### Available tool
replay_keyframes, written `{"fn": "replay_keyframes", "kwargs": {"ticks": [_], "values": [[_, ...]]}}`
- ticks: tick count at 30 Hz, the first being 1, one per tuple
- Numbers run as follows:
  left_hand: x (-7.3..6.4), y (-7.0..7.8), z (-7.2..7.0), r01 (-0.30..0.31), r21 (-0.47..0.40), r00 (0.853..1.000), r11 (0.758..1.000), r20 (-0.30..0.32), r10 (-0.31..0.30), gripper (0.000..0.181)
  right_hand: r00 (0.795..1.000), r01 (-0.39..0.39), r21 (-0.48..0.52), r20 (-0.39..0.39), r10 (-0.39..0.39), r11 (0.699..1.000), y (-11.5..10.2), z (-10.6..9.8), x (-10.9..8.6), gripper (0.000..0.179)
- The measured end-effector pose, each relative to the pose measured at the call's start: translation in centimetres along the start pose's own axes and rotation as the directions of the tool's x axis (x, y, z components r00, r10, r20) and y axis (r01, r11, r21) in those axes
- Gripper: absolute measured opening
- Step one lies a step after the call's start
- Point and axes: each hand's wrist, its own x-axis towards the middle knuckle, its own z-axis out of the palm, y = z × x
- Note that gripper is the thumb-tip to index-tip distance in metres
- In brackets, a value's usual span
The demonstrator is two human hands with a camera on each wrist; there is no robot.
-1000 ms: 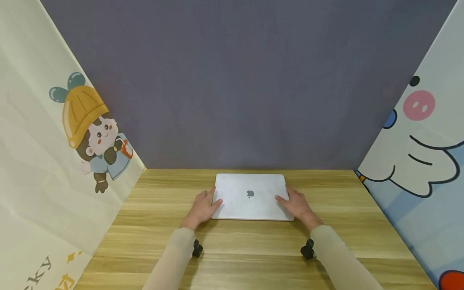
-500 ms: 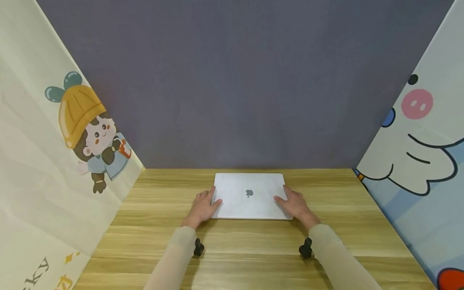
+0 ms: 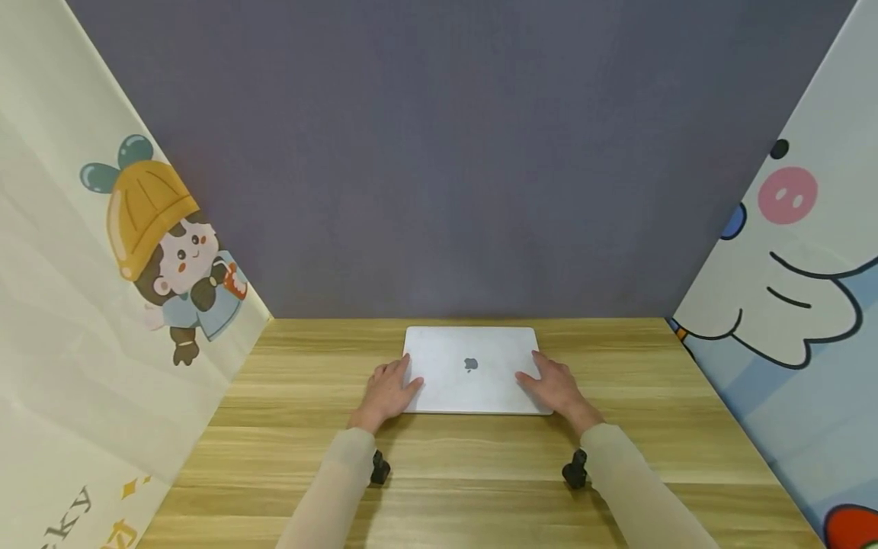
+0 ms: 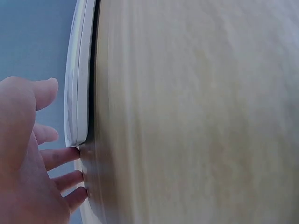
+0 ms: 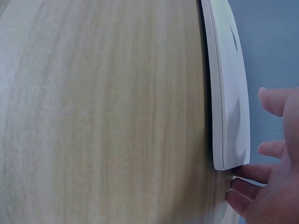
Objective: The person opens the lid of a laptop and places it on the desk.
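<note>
A closed silver laptop (image 3: 446, 385) with a dark apple logo lies flat near the back of the wooden table. Along its left side rests my left hand (image 3: 387, 393), thumb extended above the lid. My right hand (image 3: 557, 387) mirrors it at the right side. In the left wrist view, the fingers (image 4: 60, 157) reach the laptop's corner (image 4: 77, 135) and the tabletop beside it, while the thumb stays raised. The right wrist view shows the other corner (image 5: 229, 161) with fingertips (image 5: 238, 200) against it and the table. Neither hand's fingers curl around the laptop.
A dark grey panel (image 3: 439, 168) stands upright behind the table (image 3: 473, 488). Cartoon-printed white sheets flank it, one on the left (image 3: 62, 320) and one on the right (image 3: 830, 305). Each wrist carries a small black camera mount, left (image 3: 380, 467) and right (image 3: 575, 470).
Both hands have edged slightly inward toward the laptop's middle. The whole head view has shifted a little; the laptop keeps its place on the table.
</note>
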Motion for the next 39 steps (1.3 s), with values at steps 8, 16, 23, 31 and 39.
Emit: {"fn": "replay_keyframes", "kwargs": {"ticks": [8, 16, 23, 31, 39], "values": [[0.3, 0.3, 0.4, 0.020, -0.007, 1.000, 1.000, 0.004, -0.020, 0.072, 1.000, 0.012, 0.017, -0.004, -0.012, 1.000, -0.2, -0.1, 0.0, 0.078], [0.5, 1.0, 0.4, 0.025, -0.030, 0.999, 0.999, -0.021, -0.026, 0.068, 1.000, -0.011, 0.079, 0.007, 0.010, 0.997, -0.3, 0.0, 0.1, 0.079], [0.5, 1.2, 0.3, 0.040, -0.072, 0.999, 0.997, -0.013, -0.041, 0.069, 1.000, -0.020, 0.135, -0.006, 0.020, 0.991, -0.1, 0.2, 0.1, 0.076], [0.5, 1.1, 0.5, 0.037, -0.194, 0.998, 0.980, -0.051, -0.048, 0.071, 0.998, -0.049, 0.263, -0.031, 0.059, 0.963, 0.3, 0.3, 0.0, 0.067], [0.4, 1.3, 0.5, 0.075, -0.394, 0.989, 0.916, -0.086, -0.118, 0.072, 0.994, -0.068, 0.390, -0.057, 0.098, 0.918, 0.7, 0.4, -0.1, 0.062]]}}
